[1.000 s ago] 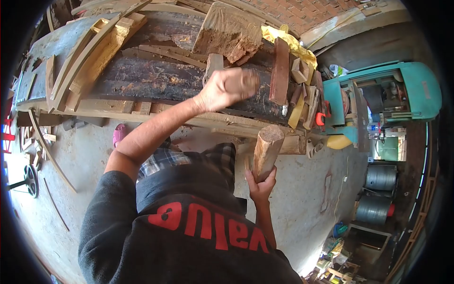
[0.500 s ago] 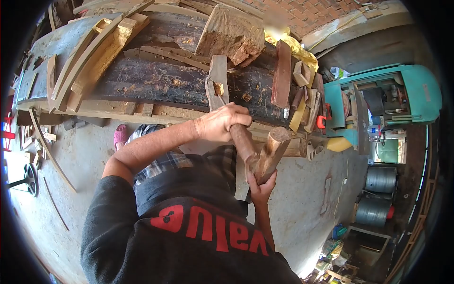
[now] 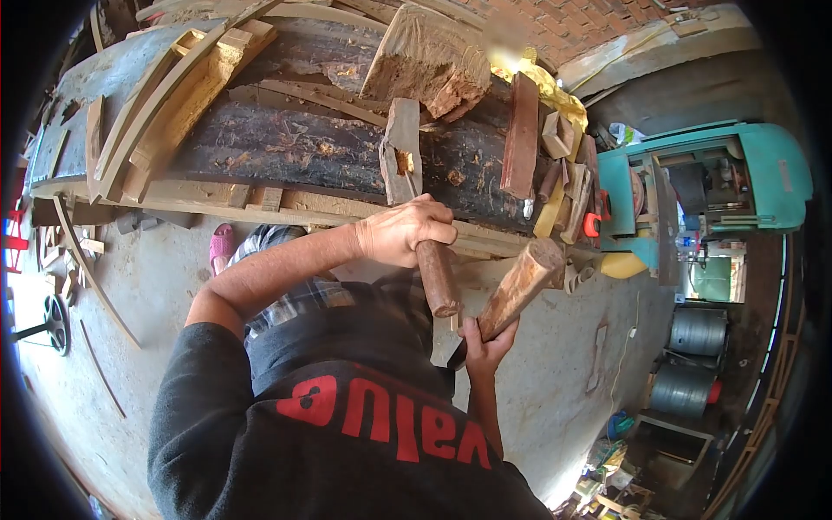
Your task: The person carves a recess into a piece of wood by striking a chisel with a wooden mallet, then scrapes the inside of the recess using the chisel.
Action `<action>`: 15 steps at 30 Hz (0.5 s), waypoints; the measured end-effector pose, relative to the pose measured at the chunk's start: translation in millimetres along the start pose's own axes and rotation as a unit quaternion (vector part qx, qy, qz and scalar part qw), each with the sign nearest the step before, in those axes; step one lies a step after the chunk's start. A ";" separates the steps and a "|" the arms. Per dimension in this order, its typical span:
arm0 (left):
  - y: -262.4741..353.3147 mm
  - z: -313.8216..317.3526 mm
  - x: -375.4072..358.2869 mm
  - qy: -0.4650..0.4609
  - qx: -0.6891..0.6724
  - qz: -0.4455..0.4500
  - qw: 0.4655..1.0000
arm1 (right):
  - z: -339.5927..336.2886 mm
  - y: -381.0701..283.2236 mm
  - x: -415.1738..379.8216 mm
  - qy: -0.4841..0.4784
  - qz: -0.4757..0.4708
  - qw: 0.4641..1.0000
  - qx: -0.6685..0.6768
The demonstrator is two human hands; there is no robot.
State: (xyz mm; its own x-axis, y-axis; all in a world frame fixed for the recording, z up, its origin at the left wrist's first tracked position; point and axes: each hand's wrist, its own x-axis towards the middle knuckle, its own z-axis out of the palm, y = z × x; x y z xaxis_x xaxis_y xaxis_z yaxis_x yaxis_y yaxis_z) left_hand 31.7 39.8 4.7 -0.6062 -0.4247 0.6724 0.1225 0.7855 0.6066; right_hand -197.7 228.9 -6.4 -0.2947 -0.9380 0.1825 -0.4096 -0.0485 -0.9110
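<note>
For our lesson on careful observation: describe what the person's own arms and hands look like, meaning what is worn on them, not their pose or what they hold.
Both hands are bare, with no gloves: the left hand and the right hand. The forearms are uncovered too. A dark grey sleeve covers the left upper arm and ends near the elbow. It belongs to a top with red lettering. No watch, ring or strap shows.

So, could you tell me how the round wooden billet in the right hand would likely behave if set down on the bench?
The wooden billet looks cylindrical, so it would probably roll. It seems solid and stiff, likely fairly heavy. The right hand grips only its lower end, so it may feel top-heavy.
</note>
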 end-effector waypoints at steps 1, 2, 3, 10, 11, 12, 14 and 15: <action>-2.1 1.0 -0.6 -0.001 -0.001 -0.001 1.000 | -0.7 -5.6 -4.0 0.000 0.002 1.000 0.000; -4.0 3.0 -1.3 -0.011 0.004 0.001 1.000 | -1.4 -18.3 -9.1 0.002 -0.012 0.999 0.033; -5.6 5.0 -1.9 -0.021 0.008 0.003 1.000 | -1.6 -29.5 -11.9 0.004 -0.025 0.997 0.066; -3.9 7.8 4.5 -0.013 -0.005 -0.004 1.000 | -39.3 60.1 -37.8 -0.223 -0.136 0.939 -0.226; -5.5 7.5 3.7 -0.006 -0.006 -0.007 1.000 | -1.6 -18.0 -18.1 -0.089 -0.059 0.988 -0.110; -8.4 6.0 4.4 0.004 -0.003 -0.012 1.000 | -2.5 -22.3 -15.9 -0.091 -0.062 0.988 -0.110; -7.8 2.3 6.0 0.005 -0.002 -0.016 1.000 | -3.7 -29.5 -17.9 -0.080 0.002 0.997 -0.003; -6.5 2.3 5.7 0.000 -0.004 -0.015 1.000 | -2.0 -32.9 -19.7 -0.079 0.007 0.997 -0.001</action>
State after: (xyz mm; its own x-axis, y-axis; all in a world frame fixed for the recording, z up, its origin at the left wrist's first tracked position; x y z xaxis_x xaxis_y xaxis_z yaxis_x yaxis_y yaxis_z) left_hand 25.6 33.3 3.6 -0.6104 -0.4471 0.6539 0.1105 0.7694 0.6292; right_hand -180.1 249.6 20.7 -0.1602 -0.9811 0.1084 -0.4072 -0.0344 -0.9127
